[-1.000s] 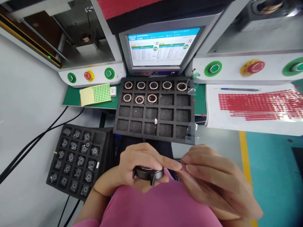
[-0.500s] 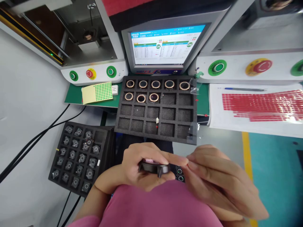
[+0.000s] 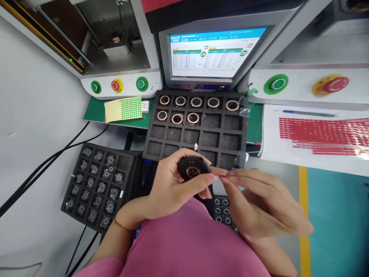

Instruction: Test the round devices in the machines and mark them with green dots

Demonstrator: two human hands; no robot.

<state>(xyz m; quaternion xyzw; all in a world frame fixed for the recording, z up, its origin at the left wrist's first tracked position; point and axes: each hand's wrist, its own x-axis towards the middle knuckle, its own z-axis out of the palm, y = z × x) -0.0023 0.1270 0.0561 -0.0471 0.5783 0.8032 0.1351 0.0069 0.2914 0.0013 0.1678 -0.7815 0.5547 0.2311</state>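
Observation:
My left hand [image 3: 170, 184] is wrapped round a black smartwatch body [image 3: 188, 169], its rounded back with the sensor circle turned up towards me. Thumb and fingertips press on its right edge. Just to the right, my right hand [image 3: 262, 204] is closed in a pinch, its fingertips meeting the tip of a left finger. A tiny red sticker [image 3: 223, 176] shows between those fingertips. Beyond the hands lies a black foam tray [image 3: 181, 151] with several gold-rimmed round watch pieces [image 3: 196, 102] in its two back rows.
A second foam tray [image 3: 122, 165] of wrapped parts stands at left. Green dot stickers [image 3: 131, 108] and a sheet of red stickers [image 3: 314, 132] lie on the bench. Behind are a monitor [image 3: 216, 57] and machine buttons [image 3: 278, 84]. Another tray [image 3: 221, 211] sits low, partly hidden.
My left hand has raised and turned the watch body, so its back now shows instead of its edge. My right hand has moved slightly up and left, still pinched.

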